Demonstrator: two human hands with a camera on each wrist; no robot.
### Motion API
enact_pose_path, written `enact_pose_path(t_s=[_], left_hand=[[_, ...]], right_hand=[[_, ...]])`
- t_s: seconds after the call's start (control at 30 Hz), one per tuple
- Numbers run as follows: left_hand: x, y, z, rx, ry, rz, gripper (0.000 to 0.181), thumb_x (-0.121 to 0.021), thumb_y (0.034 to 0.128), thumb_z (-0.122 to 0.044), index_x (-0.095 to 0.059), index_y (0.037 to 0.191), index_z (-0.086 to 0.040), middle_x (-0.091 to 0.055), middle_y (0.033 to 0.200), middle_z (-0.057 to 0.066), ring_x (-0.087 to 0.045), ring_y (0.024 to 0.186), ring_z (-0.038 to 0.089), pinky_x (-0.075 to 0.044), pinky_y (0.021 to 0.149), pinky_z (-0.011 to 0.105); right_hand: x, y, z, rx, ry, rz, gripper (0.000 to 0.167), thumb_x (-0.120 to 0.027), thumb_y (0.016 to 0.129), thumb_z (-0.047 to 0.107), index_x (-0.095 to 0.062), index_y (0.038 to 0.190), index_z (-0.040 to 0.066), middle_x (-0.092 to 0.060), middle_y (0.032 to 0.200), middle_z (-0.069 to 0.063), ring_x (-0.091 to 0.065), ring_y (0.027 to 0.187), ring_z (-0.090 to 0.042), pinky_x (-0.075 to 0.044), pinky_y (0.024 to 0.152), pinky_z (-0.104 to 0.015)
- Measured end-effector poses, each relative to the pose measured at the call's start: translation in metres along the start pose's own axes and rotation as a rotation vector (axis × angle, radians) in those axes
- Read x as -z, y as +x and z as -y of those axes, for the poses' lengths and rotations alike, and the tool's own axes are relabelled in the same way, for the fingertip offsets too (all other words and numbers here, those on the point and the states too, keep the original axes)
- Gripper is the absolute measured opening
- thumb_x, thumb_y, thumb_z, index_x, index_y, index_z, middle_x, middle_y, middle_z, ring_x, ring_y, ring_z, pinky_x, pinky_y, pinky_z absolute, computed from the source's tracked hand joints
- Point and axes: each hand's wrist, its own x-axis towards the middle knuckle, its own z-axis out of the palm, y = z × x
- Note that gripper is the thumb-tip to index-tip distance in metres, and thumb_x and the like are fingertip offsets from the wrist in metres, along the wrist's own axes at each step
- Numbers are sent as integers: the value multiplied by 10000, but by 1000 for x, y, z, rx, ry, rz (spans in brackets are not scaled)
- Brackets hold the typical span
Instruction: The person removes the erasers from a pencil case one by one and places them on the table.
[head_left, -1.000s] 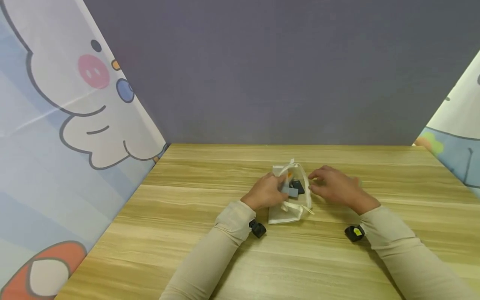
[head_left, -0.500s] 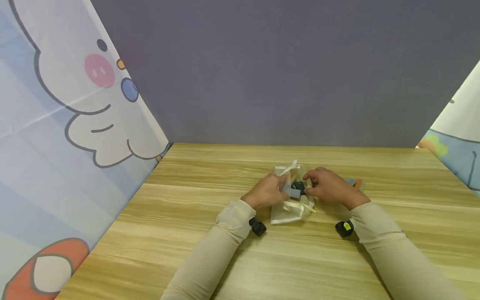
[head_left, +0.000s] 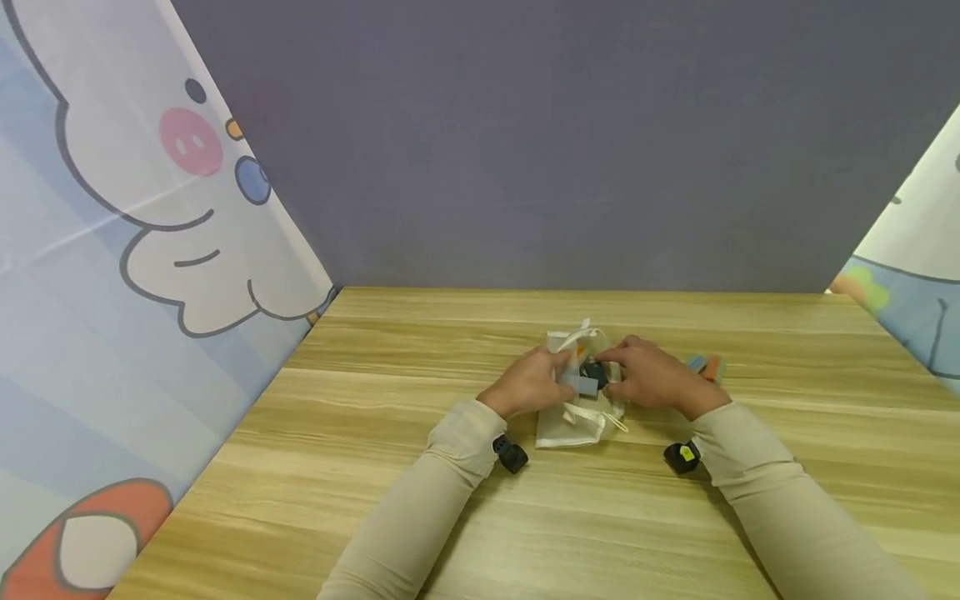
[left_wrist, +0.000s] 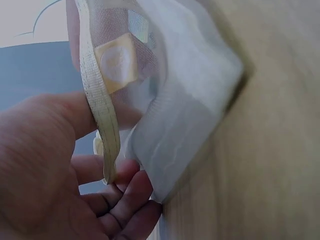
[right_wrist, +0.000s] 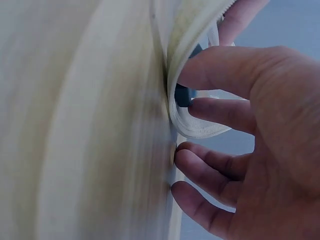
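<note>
A small white mesh pouch [head_left: 573,429] lies on the table with its mouth facing right. My left hand [head_left: 528,383] grips its rim from the left; in the left wrist view the cream edging [left_wrist: 102,95] runs between thumb and fingers. Inside are a grey flat piece [head_left: 585,386] and an orange square piece [left_wrist: 117,62] with a pale round mark. My right hand [head_left: 656,379] reaches into the mouth, its thumb and forefinger pinching a dark block [right_wrist: 183,95]. The block is partly hidden by the fingers and pouch edge.
Behind the right wrist lie an orange piece [head_left: 712,368] and a blue piece [head_left: 697,363], close together. A cord [head_left: 617,422] trails from the pouch. The wooden table [head_left: 375,400] meets a grey panel [head_left: 570,167] at the back and printed cloths at the sides.
My right hand has moved left from beside the pouch into its mouth, reaching the dark block. The loose pieces behind the wrist have come into sight. My left hand keeps holding the rim.
</note>
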Motion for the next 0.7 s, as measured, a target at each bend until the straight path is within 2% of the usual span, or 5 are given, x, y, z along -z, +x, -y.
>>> enact_pose_path(t_s=[0.17, 0.3, 0.47, 0.7], left_hand=[[-1, 0, 1, -1, 44, -12, 741, -768, 856, -293, -465, 1508, -115, -567, 1027, -4, -524, 819, 132, -451, 666, 236], [-1, -1, 1, -1, 41, -4, 735, -767, 886, -358, -462, 1515, -132, -562, 987, 8, -514, 721, 124, -437, 592, 238], [0, -5, -1, 21, 17, 19, 777, -761, 894, -419, -416, 1538, -153, -532, 959, 2, -489, 602, 118, -413, 511, 238], [1, -6, -2, 11, 57, 11, 772, -757, 898, -421, -422, 1533, -136, -536, 965, -3, -499, 622, 115, -417, 522, 228]], right_hand=[[-2, -1, -1, 0, -11, -3, 556, -726, 928, 330, -592, 1397, 62, -528, 1222, -190, -562, 992, -302, -501, 770, -478], [-2, -2, -1, -9, -10, -16, 542, -730, 925, 350, -608, 1368, 61, -528, 1234, -195, -559, 1037, -340, -498, 807, -523], [-3, -2, -1, -12, -21, -23, 508, -727, 926, 360, -626, 1315, 48, -542, 1219, -177, -570, 1005, -310, -499, 806, -512], [-3, -4, 0, -12, -34, -35, 485, -729, 925, 361, -631, 1277, 43, -562, 1193, -153, -575, 963, -277, -500, 787, -492]])
